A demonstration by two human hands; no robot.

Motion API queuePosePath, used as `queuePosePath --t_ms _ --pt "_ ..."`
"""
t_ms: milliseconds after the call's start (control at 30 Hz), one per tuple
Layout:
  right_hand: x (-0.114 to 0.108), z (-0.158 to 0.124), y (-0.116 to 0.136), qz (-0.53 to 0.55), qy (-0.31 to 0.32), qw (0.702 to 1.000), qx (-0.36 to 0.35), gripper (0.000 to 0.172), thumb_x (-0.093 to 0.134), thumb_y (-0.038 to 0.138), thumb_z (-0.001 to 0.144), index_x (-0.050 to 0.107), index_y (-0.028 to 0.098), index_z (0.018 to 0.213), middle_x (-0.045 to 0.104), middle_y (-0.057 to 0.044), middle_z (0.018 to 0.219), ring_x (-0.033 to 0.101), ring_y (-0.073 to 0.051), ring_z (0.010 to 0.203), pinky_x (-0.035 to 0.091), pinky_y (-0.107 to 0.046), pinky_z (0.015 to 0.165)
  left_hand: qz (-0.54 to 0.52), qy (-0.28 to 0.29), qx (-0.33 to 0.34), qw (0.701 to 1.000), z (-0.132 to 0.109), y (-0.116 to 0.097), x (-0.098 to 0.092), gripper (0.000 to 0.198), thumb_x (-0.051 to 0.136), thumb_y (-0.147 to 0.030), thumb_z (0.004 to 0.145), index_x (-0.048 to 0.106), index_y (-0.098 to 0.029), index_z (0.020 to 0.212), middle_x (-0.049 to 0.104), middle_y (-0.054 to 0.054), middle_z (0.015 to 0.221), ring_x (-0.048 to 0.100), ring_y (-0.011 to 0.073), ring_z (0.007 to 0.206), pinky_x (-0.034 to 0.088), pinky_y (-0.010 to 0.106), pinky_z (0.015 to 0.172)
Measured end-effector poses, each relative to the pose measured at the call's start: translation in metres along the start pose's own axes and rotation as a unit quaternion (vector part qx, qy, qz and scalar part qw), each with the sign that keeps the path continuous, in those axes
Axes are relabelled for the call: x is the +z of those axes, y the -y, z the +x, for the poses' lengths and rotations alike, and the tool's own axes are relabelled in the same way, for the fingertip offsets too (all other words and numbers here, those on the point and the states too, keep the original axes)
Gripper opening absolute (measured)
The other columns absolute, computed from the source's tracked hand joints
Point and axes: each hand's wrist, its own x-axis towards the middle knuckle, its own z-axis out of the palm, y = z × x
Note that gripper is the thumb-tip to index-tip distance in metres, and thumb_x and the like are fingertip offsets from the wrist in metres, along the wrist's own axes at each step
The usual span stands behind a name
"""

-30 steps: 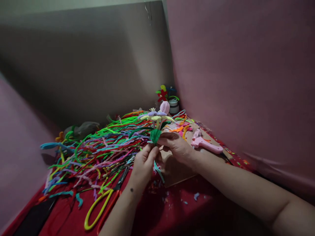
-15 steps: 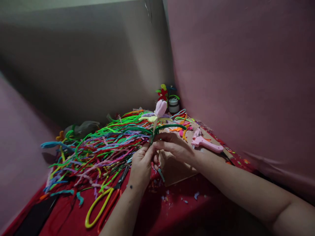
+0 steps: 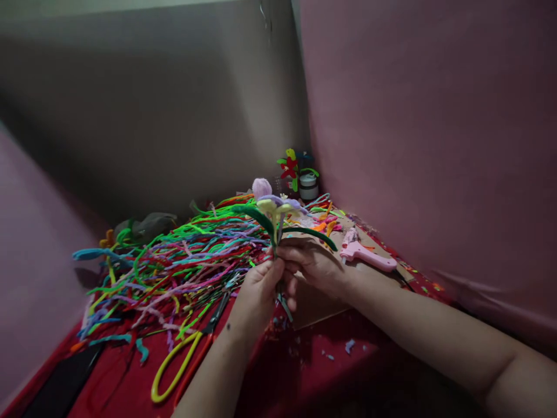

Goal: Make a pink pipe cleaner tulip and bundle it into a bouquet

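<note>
Both hands meet around the stem of a pipe-cleaner flower, held upright before me. It has a pale lilac bud, purple and cream petals, and dark green leaves curving out to both sides. My left hand is closed on the stem with its thumb pressed along it. Just to its right, my right hand pinches the same stem below the leaves. The stem's lower end pokes out beneath the fingers. Parts of the fingertips are hidden behind the hands.
Loose coloured pipe cleaners cover the table's left side. Scissors with yellow and red handles lie near my left forearm. A pink glue gun rests on cardboard at the right. Behind stand a red flower and a white jar.
The flower has turned in my fingers: its bud now leans left and the green leaves spread wider. Both hands have shifted slightly and stay on the stem.
</note>
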Motion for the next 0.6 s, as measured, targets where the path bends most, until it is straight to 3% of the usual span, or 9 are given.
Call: queuePosePath --t_ms 100,200,433,600 --pt "0.0027 0.0009 0.0011 -0.036 -0.052 0.998 -0.025 0.021 0.061 0.038 0.074 0.06 0.018 0.068 0.05 0.005 0.052 0.043 -0.008 0.045 0.029 -0.023 0.044 0.147 -0.146 0.082 0.975 0.0022 0.0005 0.0016 0.018 0.065 -0.032 0.073 0.059 -0.015 0.076 0.058 -0.003 0.056 0.051 0.0084 0.046 0.042 0.02 0.047" --pt "0.0038 -0.0001 0.0027 -0.075 -0.082 0.992 -0.055 0.02 0.065 0.037 0.072 0.061 0.017 0.067 0.054 0.003 0.057 0.046 -0.009 0.051 0.03 -0.022 0.047 0.228 -0.206 0.13 0.943 0.0015 0.0026 0.0018 0.013 0.062 -0.027 0.075 0.058 -0.017 0.069 0.053 -0.006 0.052 0.048 0.0071 0.045 0.04 0.018 0.047" --pt "0.0023 -0.0053 0.0081 -0.062 0.052 0.996 -0.037 0.029 0.058 0.046 0.078 0.062 0.017 0.077 0.054 0.003 0.051 0.051 -0.012 0.047 0.032 -0.025 0.05 0.196 -0.169 0.138 0.956 -0.0006 0.0021 -0.0021 0.02 0.056 -0.025 0.079 0.053 -0.017 0.062 0.053 -0.004 0.05 0.051 0.009 0.042 0.041 0.02 0.044" --pt "-0.0015 -0.0022 0.0084 -0.094 0.022 0.994 -0.05 0.029 0.056 0.043 0.079 0.062 0.016 0.07 0.057 0.0 0.054 0.05 -0.011 0.053 0.03 -0.024 0.052 0.123 -0.137 0.107 0.977 0.0022 0.0 -0.0054 0.02 0.059 -0.029 0.078 0.056 -0.015 0.064 0.054 -0.004 0.049 0.048 0.0072 0.037 0.038 0.019 0.04"
